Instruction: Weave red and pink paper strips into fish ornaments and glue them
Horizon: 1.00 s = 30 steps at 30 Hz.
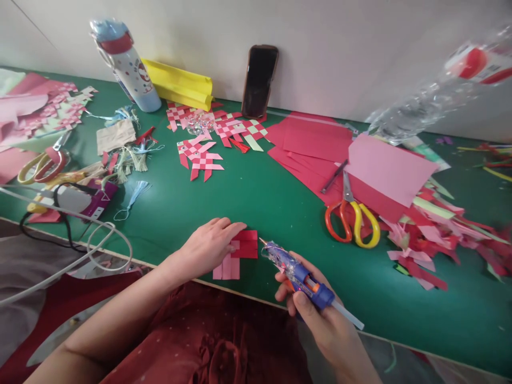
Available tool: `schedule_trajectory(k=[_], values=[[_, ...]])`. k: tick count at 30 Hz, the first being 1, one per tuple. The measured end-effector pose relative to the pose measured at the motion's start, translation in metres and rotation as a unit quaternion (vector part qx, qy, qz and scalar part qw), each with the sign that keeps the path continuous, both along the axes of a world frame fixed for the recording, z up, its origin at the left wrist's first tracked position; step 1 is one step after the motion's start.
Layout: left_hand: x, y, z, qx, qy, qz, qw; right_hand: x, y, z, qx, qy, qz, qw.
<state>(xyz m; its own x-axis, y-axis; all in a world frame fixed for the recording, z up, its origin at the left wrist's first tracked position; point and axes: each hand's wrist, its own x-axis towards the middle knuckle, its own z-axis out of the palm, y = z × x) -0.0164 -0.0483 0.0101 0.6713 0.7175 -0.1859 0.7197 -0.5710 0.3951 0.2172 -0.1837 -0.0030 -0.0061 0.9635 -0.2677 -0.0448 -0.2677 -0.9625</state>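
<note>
A right hand (310, 301) wraps around a blue glue gun (298, 273) at the green counter's (280, 200) near edge, its tip just beside pink-and-red paper strips (247, 245).

The left hand (208, 242) covers part of the strips; whether it pinches them is hidden. Beyond, scissors (348, 199) lie partly on red paper sheets (314, 137); a phone (260, 80) stands along the far edge.

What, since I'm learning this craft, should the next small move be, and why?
I'd probably touch the nozzle to the red strips: the right hand grips the glue gun with that tip close by, and the left hand lies over the woven paper, seemingly steadying it.
</note>
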Motion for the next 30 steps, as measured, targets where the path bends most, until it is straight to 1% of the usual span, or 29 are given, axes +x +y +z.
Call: schedule_trajectory(k=[2, 6, 8, 15, 18, 23, 27, 30], values=[[0.0, 0.0, 0.0, 0.0, 0.001, -0.001, 1.0, 0.002, 0.0, -0.001, 0.009, -0.008, 0.007, 1.0], [-0.001, -0.002, -0.002, 0.003, -0.019, 0.011, 1.0, 0.004, -0.001, 0.001, 0.009, -0.029, -0.009, 0.999], [-0.002, -0.003, -0.003, 0.0, -0.042, 0.016, 0.999, 0.004, -0.001, 0.003, 0.005, -0.045, -0.016, 0.999], [-0.006, -0.007, -0.007, 0.001, -0.14, 0.023, 0.99, -0.002, 0.009, 0.007, 0.008, -0.065, 0.014, 0.998], [-0.007, -0.008, -0.011, 0.013, -0.158, 0.032, 0.987, -0.009, 0.017, 0.011, 0.007, -0.072, 0.049, 0.996], [-0.008, -0.009, -0.014, 0.033, -0.171, 0.047, 0.984, -0.017, 0.031, 0.015, -0.019, -0.102, 0.11, 0.989], [-0.009, -0.01, -0.015, 0.017, -0.176, 0.057, 0.983, -0.019, 0.039, 0.014, -0.019, -0.147, 0.131, 0.98], [-0.009, -0.011, -0.016, 0.002, -0.182, 0.067, 0.981, -0.021, 0.042, 0.016, -0.03, -0.182, 0.148, 0.972]])
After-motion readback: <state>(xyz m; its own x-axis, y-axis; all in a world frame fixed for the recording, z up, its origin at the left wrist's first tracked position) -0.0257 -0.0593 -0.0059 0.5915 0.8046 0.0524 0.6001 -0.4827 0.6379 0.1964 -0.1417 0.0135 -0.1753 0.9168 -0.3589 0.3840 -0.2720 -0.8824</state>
